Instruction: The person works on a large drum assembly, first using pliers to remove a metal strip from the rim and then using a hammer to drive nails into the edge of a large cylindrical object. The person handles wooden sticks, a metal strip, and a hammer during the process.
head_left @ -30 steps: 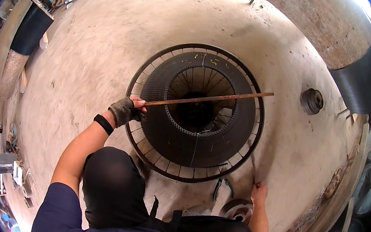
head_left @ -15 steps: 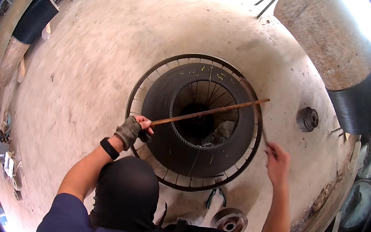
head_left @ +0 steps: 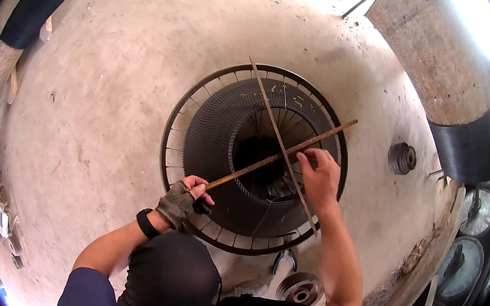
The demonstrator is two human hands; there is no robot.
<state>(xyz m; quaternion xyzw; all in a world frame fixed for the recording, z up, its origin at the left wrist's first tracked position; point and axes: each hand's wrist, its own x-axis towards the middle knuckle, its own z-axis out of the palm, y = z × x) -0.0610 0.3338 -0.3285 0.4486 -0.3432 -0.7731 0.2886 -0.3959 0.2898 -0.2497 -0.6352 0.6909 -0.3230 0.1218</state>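
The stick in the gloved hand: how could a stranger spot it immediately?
Find the big spoked rim circling the black ridged ring. Across it, a thin brown stick slants from the gloved left hand up to the right. Unlike the crossing stick, whose top leans left, its lower end sits in that hand's fingers.
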